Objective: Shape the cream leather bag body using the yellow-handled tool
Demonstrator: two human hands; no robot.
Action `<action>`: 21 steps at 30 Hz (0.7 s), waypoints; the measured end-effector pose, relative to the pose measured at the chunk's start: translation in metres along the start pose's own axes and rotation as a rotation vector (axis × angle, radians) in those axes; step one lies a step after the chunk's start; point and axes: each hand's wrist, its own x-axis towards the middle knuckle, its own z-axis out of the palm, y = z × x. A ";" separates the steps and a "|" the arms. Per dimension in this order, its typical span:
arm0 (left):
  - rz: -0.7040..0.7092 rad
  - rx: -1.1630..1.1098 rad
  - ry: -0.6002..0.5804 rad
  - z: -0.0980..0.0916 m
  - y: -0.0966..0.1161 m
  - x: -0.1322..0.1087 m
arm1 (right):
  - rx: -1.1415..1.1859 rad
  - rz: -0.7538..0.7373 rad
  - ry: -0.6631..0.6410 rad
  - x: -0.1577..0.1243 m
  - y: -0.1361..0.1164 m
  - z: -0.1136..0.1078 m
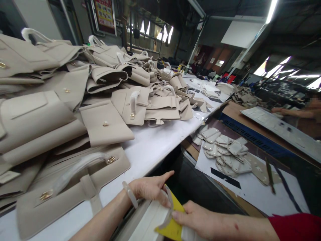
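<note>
My left hand (pixel 150 190), with a pale bangle at the wrist, is closed on the upper edge of a pale piece with a yellow face (pixel 173 227). Its index finger points out past that edge. Lower right, my right hand (pixel 192 217) pinches the yellow part, thumb on top; its other fingers are mostly hidden. Beneath both hands lies a white, block-like thing (pixel 147 222), whose kind I cannot make out. Beside my left forearm, a beige handbag panel (pixel 107 182) with a wrapped handle and gold fittings lies on the white table (pixel 147 147).
Beige bag parts (pixel 45 117) are heaped along the table's left side. To the right, a lower surface holds a pile of small pale pieces (pixel 225 150) on white paper (pixel 265 201). Beyond are a sloped panel (pixel 283 130) and a person's arm (pixel 292 113).
</note>
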 end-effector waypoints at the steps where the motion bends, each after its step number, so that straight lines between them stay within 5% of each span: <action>1: 0.020 -0.029 0.008 0.001 0.000 0.000 | 0.024 -0.006 -0.004 -0.001 -0.002 0.002; 13: 0.002 -0.087 0.271 0.024 0.014 -0.002 | 0.276 -0.036 0.023 0.022 -0.003 0.045; 18: 0.040 0.028 0.533 0.035 0.019 -0.031 | 0.322 -0.169 -0.071 0.015 0.021 0.046; 21: 0.046 0.098 0.727 0.047 0.010 -0.055 | 0.350 -0.295 0.009 -0.002 0.037 0.030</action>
